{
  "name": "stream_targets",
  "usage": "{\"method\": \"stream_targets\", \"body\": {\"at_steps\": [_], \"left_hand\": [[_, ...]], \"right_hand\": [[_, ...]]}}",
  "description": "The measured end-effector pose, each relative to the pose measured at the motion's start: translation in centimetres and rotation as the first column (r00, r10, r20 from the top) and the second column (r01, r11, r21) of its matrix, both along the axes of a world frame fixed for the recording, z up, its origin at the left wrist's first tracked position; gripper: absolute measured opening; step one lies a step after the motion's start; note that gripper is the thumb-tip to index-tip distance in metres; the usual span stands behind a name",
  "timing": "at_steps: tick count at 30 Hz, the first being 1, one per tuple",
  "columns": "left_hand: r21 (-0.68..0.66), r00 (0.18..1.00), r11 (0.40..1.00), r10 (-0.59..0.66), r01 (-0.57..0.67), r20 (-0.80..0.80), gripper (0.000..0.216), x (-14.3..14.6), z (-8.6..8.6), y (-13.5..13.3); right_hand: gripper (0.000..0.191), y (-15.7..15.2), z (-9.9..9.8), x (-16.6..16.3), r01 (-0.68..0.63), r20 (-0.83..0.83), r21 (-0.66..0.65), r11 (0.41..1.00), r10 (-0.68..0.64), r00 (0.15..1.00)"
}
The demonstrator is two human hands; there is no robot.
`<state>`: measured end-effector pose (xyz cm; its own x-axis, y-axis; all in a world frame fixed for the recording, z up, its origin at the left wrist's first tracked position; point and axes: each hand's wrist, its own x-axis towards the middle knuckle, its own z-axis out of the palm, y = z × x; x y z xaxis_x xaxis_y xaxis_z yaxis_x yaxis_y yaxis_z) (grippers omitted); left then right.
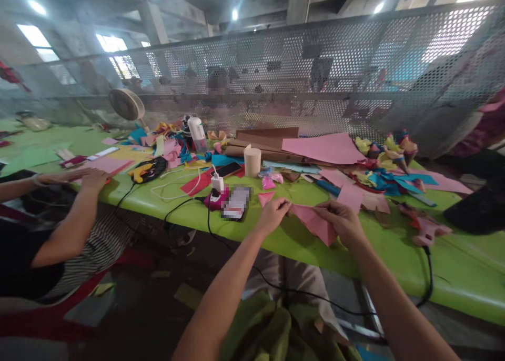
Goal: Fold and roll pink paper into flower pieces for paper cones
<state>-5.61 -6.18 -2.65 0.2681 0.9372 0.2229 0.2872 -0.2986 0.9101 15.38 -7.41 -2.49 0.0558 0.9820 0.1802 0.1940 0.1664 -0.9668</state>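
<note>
Both my hands hold a pink paper piece (pixel 315 223) just above the near edge of the green table (pixel 453 266). My left hand (pixel 273 213) pinches its left corner with fingers closed. My right hand (pixel 342 220) grips its upper right edge, fingers curled over the paper. The paper hangs down to a point between the hands. A small pink paper triangle (pixel 265 197) lies on the table just behind my left hand.
A pink glue gun (pixel 424 228) with a black cord lies to the right. Coloured paper scraps, a phone (pixel 228 169), a paper cup (pixel 252 161) and a charger (pixel 216 184) cover the table. A co-worker's arms (pixel 74 213) rest at the left. A mesh fence stands behind.
</note>
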Motion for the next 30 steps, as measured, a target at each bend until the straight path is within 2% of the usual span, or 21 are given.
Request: {"method": "stream_targets", "body": {"at_steps": [3, 5, 9, 18, 24, 30], "left_hand": [[0.048, 0.999, 0.998, 0.033, -0.031, -0.029, 0.023, 0.1, 0.1, 0.2], [0.138, 0.996, 0.99, 0.05, -0.039, -0.079, 0.017, 0.4, 0.4, 0.4], [0.304, 0.969, 0.952, 0.044, 0.033, -0.244, 0.013, 1.1, 0.8, 0.5], [0.261, 0.948, 0.965, 0.051, 0.035, -0.315, 0.012, 1.4, 1.0, 0.1], [0.277, 0.934, 0.955, 0.003, 0.103, -0.358, 0.012, 1.6, 1.4, -0.1], [0.249, 0.95, 0.968, 0.058, 0.021, -0.306, 0.013, 1.5, 1.3, -0.2]], "right_hand": [[0.044, -0.1, 0.2, 0.0, -0.003, 0.039, 0.03, 1.0, 0.002, 0.999], [0.041, -0.2, 0.3, 0.0, -0.003, 0.07, 0.051, 0.999, -0.001, 0.998], [0.038, -0.1, 0.4, -0.1, -0.002, 0.133, 0.09, 0.996, -0.01, 0.991], [0.038, 0.1, -0.1, -0.2, -0.017, 0.208, 0.108, 0.994, -0.005, 0.978], [0.037, 0.2, -0.2, -0.2, -0.033, 0.214, 0.092, 0.995, 0.013, 0.977], [0.042, 0.4, -0.2, -0.2, -0.046, 0.141, 0.066, 0.997, 0.036, 0.989]]}}
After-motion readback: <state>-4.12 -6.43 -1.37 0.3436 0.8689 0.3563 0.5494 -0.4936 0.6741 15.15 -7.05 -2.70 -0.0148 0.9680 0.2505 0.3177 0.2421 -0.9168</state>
